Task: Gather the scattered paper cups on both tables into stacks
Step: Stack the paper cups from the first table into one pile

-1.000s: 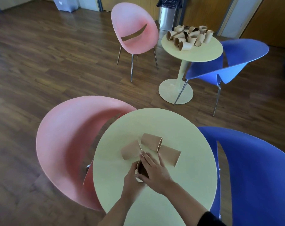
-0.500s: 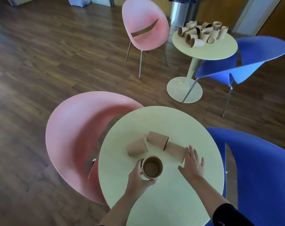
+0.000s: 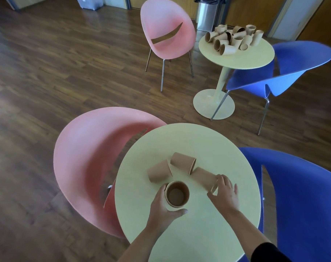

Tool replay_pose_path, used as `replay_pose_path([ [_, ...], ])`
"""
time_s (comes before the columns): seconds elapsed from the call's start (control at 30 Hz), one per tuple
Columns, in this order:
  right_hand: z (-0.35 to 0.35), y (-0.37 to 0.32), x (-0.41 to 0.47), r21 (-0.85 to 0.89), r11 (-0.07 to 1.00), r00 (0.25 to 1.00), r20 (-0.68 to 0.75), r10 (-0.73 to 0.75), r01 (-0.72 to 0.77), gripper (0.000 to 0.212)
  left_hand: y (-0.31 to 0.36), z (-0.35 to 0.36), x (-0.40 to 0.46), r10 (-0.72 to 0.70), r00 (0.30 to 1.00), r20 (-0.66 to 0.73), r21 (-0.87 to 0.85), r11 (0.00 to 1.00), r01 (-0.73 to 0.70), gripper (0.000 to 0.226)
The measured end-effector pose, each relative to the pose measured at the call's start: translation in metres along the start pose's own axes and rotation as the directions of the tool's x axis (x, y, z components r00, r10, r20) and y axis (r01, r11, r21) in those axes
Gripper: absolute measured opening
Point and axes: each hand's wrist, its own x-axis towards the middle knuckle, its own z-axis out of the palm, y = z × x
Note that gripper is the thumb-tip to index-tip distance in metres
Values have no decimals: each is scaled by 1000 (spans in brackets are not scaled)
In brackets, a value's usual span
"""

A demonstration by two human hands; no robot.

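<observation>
Near round table: carries four paper cups toward its near-centre. Far round table: a heap of loose cups at its back edge, none stacked, untouched. Upright cup, mouth up, near the near table's middle: left hand wraps it, thumb on the near side. Three cups on their sides just beyond it: left cup, middle cup, right cup. Right hand: fingers curl onto the right cup's rim end. Progress: early; whether the upright cup is already nested cannot be told, three cups plus the far heap remain.
</observation>
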Motion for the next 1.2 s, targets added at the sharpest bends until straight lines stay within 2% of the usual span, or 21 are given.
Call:
replay_pose_path([
  [0.1,-9,-7,-9,99,995,998,-51,33,-28,64,-4,1,-2,8,1000,-23,-26,1000,-9,76],
  [0.2,-25,-19,-19,210,978,991,-126,46,-19,67,-6,1,-1,0,1000,-26,-39,999,-1,77],
  [0.37,-54,-44,-36,332,937,969,-245,-22,105,71,-5,1,2,10,999,-41,9,1000,-9,71],
  [0.5,-70,-71,-50,330,897,927,-329,-182,293,73,-5,2,2,-7,998,-64,45,999,9,75],
  [0.8,-61,-104,-65,254,840,876,-190,-443,479,71,-2,-1,3,-45,998,-46,23,999,47,63],
  [1.2,-48,-111,-64,214,810,836,-204,-510,546,66,2,-3,2,-74,997,-28,0,997,74,46],
])
